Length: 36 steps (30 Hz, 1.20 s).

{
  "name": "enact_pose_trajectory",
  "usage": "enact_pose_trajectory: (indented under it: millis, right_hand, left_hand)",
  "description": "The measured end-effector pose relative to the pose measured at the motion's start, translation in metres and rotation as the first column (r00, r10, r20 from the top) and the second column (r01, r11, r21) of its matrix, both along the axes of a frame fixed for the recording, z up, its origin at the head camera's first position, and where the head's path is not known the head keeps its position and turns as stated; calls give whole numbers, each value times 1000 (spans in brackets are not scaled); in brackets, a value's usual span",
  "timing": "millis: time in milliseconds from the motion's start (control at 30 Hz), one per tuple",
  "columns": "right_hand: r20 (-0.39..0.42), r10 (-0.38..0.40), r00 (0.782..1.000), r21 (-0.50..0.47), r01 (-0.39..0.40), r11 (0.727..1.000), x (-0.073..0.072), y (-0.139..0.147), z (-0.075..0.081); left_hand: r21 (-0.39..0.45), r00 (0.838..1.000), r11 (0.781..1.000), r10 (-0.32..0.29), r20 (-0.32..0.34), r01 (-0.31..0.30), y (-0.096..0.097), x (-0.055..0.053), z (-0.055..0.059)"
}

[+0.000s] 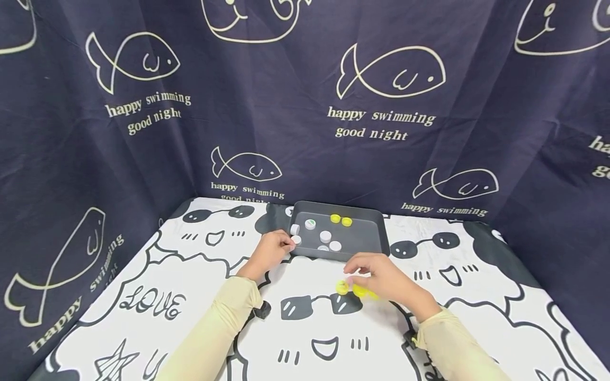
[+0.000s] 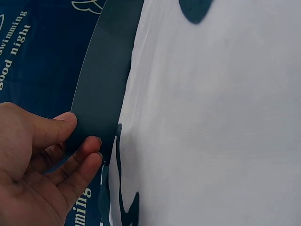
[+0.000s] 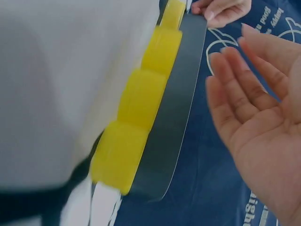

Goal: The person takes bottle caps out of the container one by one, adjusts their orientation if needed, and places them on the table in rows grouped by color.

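A dark grey shallow tray (image 1: 339, 257) lies on the patterned cloth. My left hand (image 1: 271, 253) grips its near left corner, with the thumb at the rim and other fingers against the outer wall in the left wrist view. Several yellow round caps (image 3: 143, 99) stand in a row along the tray's near side. Over that row in the head view, my right hand (image 1: 383, 278) hovers with relaxed fingers; its own wrist view shows the palm bare. Inside the tray are two yellow caps (image 1: 346, 222) and several white round caps (image 1: 325, 236), one close to my left fingertips.
A dark blue curtain (image 1: 305, 106) with fish drawings rises right behind the tray and along both sides. The white cloth (image 1: 200, 270) with black cartoon drawings covers the table.
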State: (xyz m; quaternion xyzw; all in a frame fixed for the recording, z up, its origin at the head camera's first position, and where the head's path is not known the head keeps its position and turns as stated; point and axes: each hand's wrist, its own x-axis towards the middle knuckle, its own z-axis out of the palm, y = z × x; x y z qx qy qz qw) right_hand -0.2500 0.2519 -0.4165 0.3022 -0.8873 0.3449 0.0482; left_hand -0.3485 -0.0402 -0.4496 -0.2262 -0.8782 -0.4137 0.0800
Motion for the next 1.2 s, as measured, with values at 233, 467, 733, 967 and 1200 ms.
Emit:
enact_pose_trajectory:
  millis: [233, 467, 733, 967, 1200]
  right_hand:
    - [-24, -152, 988, -105, 149, 983, 0, 22, -1]
    - [-17, -331, 943, -59, 330, 942, -2, 48, -6]
    - [21, -382, 924, -61, 382, 922, -16, 51, -2]
    - [-46, -359, 932, -88, 355, 931, -49, 42, 13]
    - [-51, -339, 940, 51, 341, 939, -94, 32, 28]
  left_hand:
    - [11, 1000, 1000, -1, 10, 1, -1, -1, -1]
    - [3, 1000, 1000, 4, 0, -4, -2, -1, -1]
    - [5, 1000, 1000, 1, -3, -1, -4, -1, -1]
    - [9, 1000, 1000, 2, 8, -2, -3, -1, -1]
    - [-4, 1000, 1000, -1, 15, 1, -2, -1, 0]
